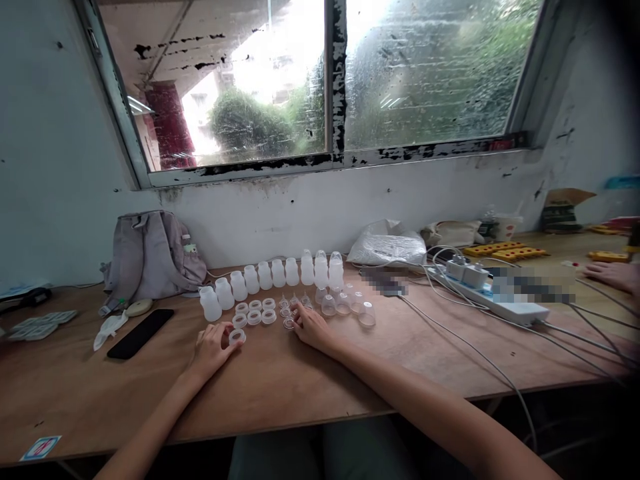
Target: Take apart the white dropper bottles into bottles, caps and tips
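Nine bottles (273, 273), seven rings (255, 313), four clear caps (345, 303), one phone (140, 333), one backpack (150, 257)

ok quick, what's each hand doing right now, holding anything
Left hand: fingers closed on a white ring that lies on the table.
Right hand: fingertips on a small clear nipple piece; grip cannot be told.

Wooden table (310, 380): bottles (270, 275) and rings (254, 313) mid-far, phone (140, 333) and bag (150, 257) left, power strip (505, 303) right.
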Tool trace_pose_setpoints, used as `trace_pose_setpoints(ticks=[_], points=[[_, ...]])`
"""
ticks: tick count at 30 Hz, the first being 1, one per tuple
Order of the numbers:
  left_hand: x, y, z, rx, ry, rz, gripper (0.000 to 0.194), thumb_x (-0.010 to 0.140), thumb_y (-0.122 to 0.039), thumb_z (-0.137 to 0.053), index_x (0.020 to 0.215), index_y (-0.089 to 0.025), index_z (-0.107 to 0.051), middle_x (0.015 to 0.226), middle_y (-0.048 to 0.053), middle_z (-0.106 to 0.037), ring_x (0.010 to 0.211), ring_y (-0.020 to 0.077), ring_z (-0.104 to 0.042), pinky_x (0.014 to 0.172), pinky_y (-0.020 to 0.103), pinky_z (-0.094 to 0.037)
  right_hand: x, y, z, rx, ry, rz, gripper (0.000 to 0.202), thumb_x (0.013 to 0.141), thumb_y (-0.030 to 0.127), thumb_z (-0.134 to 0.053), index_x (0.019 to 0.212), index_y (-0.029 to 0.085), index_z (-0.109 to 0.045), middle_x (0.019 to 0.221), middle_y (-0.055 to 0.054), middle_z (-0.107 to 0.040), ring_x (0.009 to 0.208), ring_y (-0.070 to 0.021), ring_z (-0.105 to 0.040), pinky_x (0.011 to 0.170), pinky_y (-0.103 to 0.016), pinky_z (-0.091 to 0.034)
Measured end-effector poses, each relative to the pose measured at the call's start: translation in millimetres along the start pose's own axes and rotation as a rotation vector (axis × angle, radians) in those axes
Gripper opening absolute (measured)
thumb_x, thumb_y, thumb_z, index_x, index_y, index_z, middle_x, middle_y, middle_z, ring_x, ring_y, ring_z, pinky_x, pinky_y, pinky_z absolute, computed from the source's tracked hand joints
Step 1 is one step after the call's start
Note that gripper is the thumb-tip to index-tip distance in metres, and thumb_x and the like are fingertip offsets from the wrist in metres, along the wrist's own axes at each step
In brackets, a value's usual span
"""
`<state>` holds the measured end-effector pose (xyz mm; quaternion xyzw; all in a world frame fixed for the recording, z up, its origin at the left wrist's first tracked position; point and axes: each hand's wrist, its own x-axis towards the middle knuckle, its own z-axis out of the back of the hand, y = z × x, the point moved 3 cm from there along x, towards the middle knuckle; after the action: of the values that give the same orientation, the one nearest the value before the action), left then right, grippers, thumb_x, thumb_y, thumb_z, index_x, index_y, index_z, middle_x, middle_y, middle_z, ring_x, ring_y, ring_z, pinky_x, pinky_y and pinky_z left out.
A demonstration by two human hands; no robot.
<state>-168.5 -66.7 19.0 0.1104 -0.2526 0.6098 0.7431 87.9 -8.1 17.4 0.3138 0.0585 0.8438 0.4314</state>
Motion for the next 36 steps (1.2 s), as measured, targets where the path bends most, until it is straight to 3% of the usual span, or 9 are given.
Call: trace_pose_setpoints(ticks=[7, 14, 21, 28, 32, 36], points=[[2.9, -6.8, 1.0, 0.018, 0.002, 0.007, 0.034, 0.074, -0.043, -0.049, 0.1, -0.022, -0.049, 0.084, 0.003, -0.061, 0.084, 0.0214, -0.052, 0.072, 0.034, -0.036, 2.5, 0.8, 1.0, -0.059, 0.036, 0.021, 0.012, 0.079, 0.016, -0.042, 0.09, 0.017, -0.046, 0.083, -0.004, -0.058, 0.078, -0.0141, -0.053, 0.067, -0.023, -0.037], [5.6, -21.6, 3.9, 0.028, -0.086, -0.027, 0.031, 0.074, -0.036, -0.048, 0.102, -0.023, -0.049, 0.106, 0.005, -0.055, 0.097, 0.023, -0.05, 0.078, 0.035, -0.037, 4.3, 0.0, 0.7, -0.059, 0.034, 0.006, 0.013, 0.081, 0.015, -0.04, 0.091, 0.016, -0.047, 0.085, -0.005, -0.058, 0.081, -0.0146, -0.053, 0.071, -0.023, -0.037], [17.8, -57.9, -4.0, -0.075, -0.078, -0.177, 0.026, 0.078, -0.024, -0.043, 0.103, -0.022, -0.048, 0.106, 0.006, -0.054, 0.1, 0.0224, -0.048, 0.081, 0.036, -0.037, 28.3, -12.2, 40.7, -0.093, -0.091, -0.076, 0.023, 0.085, 0.022, -0.033, 0.105, 0.019, -0.045, 0.087, -0.005, -0.06, 0.076, -0.0148, -0.056, 0.062, -0.022, -0.036], [65.6, -86.6, -5.3, -0.201, -0.007, -0.26, 0.026, 0.077, -0.022, -0.045, 0.102, -0.023, -0.05, 0.103, 0.006, -0.054, 0.097, 0.0215, -0.048, 0.083, 0.037, -0.038, 98.3, -47.4, 77.0, -0.213, -0.077, -0.31, 0.049, 0.082, 0.025, -0.04, 0.129, 0.017, -0.026, 0.077, -0.007, -0.062, 0.071, -0.0191, -0.057, 0.06, -0.026, -0.034], [100.3, -94.3, -8.2, -0.248, 0.035, -0.245, 0.021, 0.076, -0.022, -0.046, 0.097, -0.023, -0.052, 0.101, 0.005, -0.054, 0.095, 0.0207, -0.048, 0.083, 0.036, -0.038, 134.1, -65.3, 78.5, -0.313, -0.004, -0.405, 0.054, 0.081, 0.028, -0.04, 0.131, 0.013, -0.023, 0.083, -0.012, -0.063, 0.078, -0.0223, -0.058, 0.062, -0.028, -0.035], [127.0, -98.4, -14.4, -0.292, 0.055, -0.207, 0.02, 0.076, -0.024, -0.048, 0.096, -0.023, -0.053, 0.1, 0.004, -0.054, 0.095, 0.0208, -0.048, 0.081, 0.036, -0.039, 148.8, -74.6, 69.8, -0.311, 0.053, -0.472, 0.049, 0.082, 0.03, -0.04, 0.124, 0.008, -0.031, 0.088, -0.016, -0.062, 0.084, -0.0256, -0.057, 0.064, -0.03, -0.036]])
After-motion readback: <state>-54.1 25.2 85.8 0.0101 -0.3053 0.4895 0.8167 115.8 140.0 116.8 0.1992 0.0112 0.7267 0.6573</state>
